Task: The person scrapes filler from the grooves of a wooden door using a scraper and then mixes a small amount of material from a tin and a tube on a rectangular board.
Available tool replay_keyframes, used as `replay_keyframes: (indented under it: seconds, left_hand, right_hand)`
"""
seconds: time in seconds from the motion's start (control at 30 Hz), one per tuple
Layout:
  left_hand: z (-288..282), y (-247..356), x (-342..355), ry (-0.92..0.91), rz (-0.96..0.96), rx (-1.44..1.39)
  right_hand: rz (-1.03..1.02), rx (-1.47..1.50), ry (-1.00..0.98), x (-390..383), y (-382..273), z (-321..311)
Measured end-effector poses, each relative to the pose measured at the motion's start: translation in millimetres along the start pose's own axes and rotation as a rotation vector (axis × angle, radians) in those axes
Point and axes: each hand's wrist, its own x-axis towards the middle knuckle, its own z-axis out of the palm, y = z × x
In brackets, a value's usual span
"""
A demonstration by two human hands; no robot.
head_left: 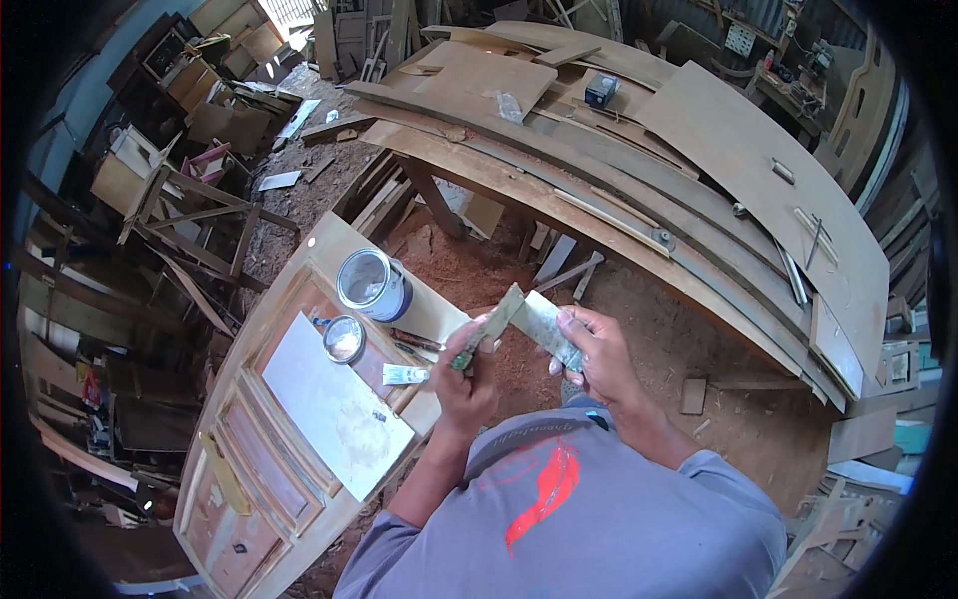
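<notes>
My left hand (469, 384) is closed around a putty-smeared flat scraper (502, 313), and a bit of green shows between the fingers. In my right hand (605, 359) is a second flat scraper (544, 321), pale and stained. The two blades meet or nearly meet at their upper ends; I cannot tell whether they touch. Left of my hands, an opened can (371, 285) stands on a wooden panel door (222, 419). Beside it are a round lid (344, 340) with pale paste in it, a small white tube (405, 374) and a white board (334, 404) with smears.
A long workbench stacked with wooden boards (639, 190) spans the far side, with a small blue box (601, 90) on it. A yellowish strip (226, 474) lies on the door. Scrap wood and a wooden frame (200, 220) crowd the left; reddish sawdust covers the floor (449, 265).
</notes>
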Motion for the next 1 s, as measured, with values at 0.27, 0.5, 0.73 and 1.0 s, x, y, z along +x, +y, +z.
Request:
replay_keyframes:
  seconds: [0.27,0.5,0.73,1.0]
  left_hand:
    - [-3,-1,7,-0.224,0.107,0.156]
    - [-5,-14,-18,-0.297,-0.163,0.187]
    - [6,0,4,0.087,-0.705,-0.459]
    - [-7,10,15,0.201,-0.759,-0.613]
  right_hand:
    - [0.024,0.038,-0.028,-1,-12,-9]
    - [-0.292,-0.114,-0.036,-1,-42,-12]
    - [-0.739,-0.687,-0.092,12,1,-22]
    - [-0.641,-0.939,0.099,43,36,-47]
